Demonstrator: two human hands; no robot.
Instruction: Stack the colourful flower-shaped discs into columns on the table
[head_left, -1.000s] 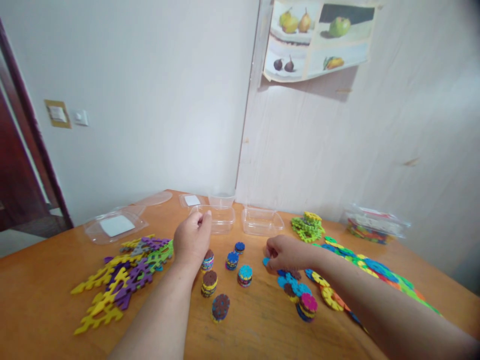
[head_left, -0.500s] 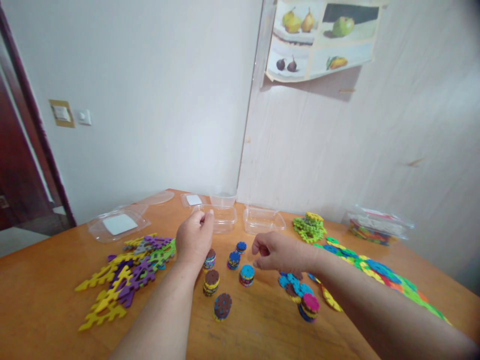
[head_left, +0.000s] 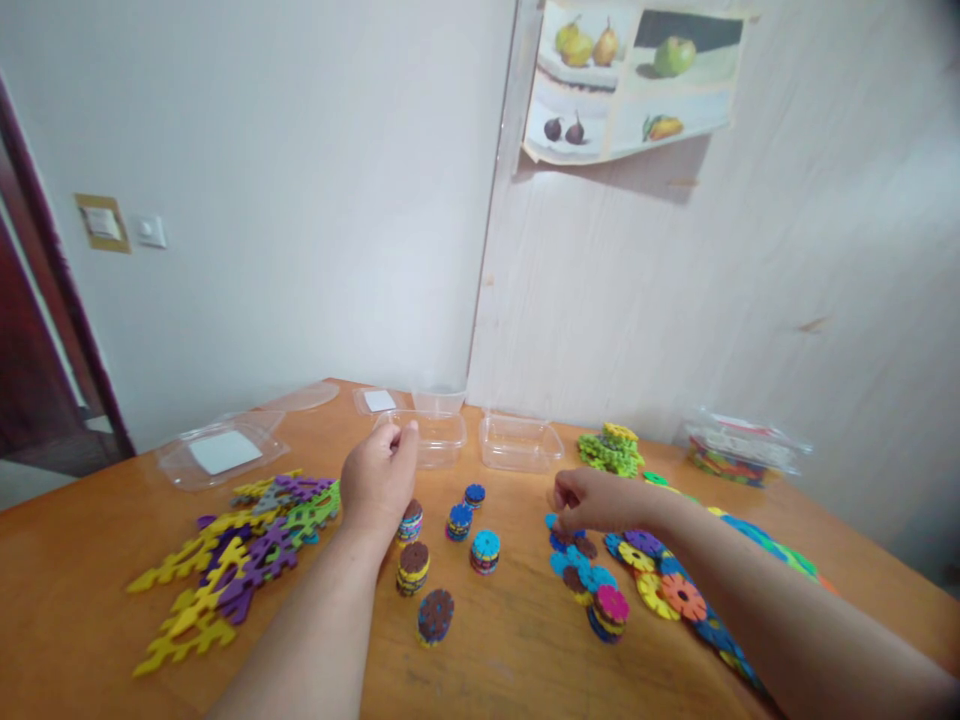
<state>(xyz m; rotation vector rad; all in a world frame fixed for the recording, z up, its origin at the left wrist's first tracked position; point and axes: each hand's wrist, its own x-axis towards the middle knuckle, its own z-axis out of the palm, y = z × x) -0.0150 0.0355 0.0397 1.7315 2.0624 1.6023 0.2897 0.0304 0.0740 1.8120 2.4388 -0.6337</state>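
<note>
Centrally, I see disc stacks (head_left: 485,551) on the table (head_left: 517,660), probably piled to stay compact; my left hand (head_left: 377,478) is curled beside them, my right hand (head_left: 589,500) narrow at loose discs (head_left: 600,577); whether either grips anything, I cannot tell.

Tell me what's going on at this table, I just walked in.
A person's right hand is down at a small heap of loose discs, mostly blue; whether it grips one is unclear. The left hand is curled beside several short disc stacks, and its contents are hidden. A pink-topped stack stands by the heap. Yellow and purple toothed pieces lie to the left, with clear tubs behind.
</note>
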